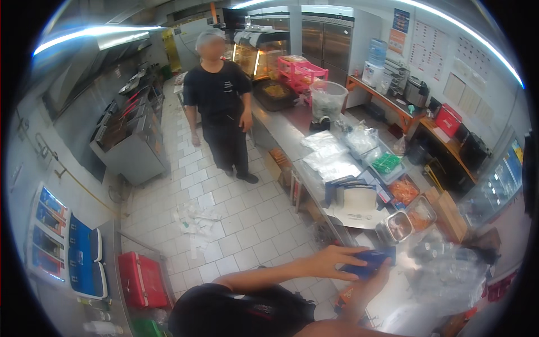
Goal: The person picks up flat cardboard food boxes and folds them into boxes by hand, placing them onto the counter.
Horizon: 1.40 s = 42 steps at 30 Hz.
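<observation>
My left hand (339,262) grips a dark blue carton (377,257) from its near side, fingers spread over the top. Gripping the same carton from below, my right hand (377,280) has its thumb near the far end. Both hands hold it above the edge of the metal counter (280,122). Just beyond it stands a steel container (398,227) with pale contents that I cannot make out. A stack of white and blue folded cartons (356,198) lies farther along the counter. Right of my hands, clear plastic bottles or cups in wrapping (448,269) are blurred.
A co-worker (219,92) in a hairnet stands in the aisle across the counter's left side. Bins of shredded orange food (404,189) line the counter's far side. White paper scraps (196,221) litter the tiled floor. A red box (143,280) sits at lower left.
</observation>
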Tool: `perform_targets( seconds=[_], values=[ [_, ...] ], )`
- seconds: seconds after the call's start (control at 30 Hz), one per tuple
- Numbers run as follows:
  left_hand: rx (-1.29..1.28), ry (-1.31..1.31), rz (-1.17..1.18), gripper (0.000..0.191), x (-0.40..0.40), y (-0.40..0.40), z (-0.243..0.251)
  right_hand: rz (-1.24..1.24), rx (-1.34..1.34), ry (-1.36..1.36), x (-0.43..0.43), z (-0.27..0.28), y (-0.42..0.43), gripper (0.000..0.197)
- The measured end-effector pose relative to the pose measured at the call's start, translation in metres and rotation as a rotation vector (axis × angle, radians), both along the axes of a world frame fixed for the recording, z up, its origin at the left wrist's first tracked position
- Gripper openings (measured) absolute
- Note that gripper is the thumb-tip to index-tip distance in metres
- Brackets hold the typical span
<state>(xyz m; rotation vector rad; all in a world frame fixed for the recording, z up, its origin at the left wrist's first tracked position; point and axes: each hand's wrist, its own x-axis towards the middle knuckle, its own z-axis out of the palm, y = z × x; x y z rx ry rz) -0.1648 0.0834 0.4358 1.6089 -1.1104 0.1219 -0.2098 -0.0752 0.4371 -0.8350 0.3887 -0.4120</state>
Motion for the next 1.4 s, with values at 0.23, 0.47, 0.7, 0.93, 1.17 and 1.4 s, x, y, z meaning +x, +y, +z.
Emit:
perform_targets(
  seconds=[0.23, 0.47, 0.7, 0.93, 1.17, 1.4],
  values=[
    [-0.040, 0.031, 0.363, 0.046, -0.001, 0.064, 0.008, 0.265, 0.056, -0.106, 0.019, -0.012, 0.063, 0.030],
    [0.074, -0.360, 0.252, 0.042, 0.017, 0.141, 0.015, 0.403, -0.853, -0.074, 0.047, -0.025, 0.076, 0.037],
    [0.155, -0.590, 0.331, 0.049, 0.022, 0.206, -0.008, 0.273, -0.461, -0.004, 0.085, -0.077, 0.107, 0.042],
    [-0.279, -0.222, 0.426, 0.054, 0.026, 0.226, -0.016, 0.412, -0.009, -0.162, 0.063, -0.003, 0.239, 0.043],
    [-0.085, -0.183, 0.747, 0.056, 0.015, 0.258, -0.005, 0.566, -0.101, -0.156, 0.077, -0.073, 0.223, 0.039],
    [-0.402, 0.061, 0.705, 0.067, 0.016, 0.298, -0.002, 0.532, -0.191, -0.173, 0.084, -0.066, 0.244, 0.039]
  ],
)
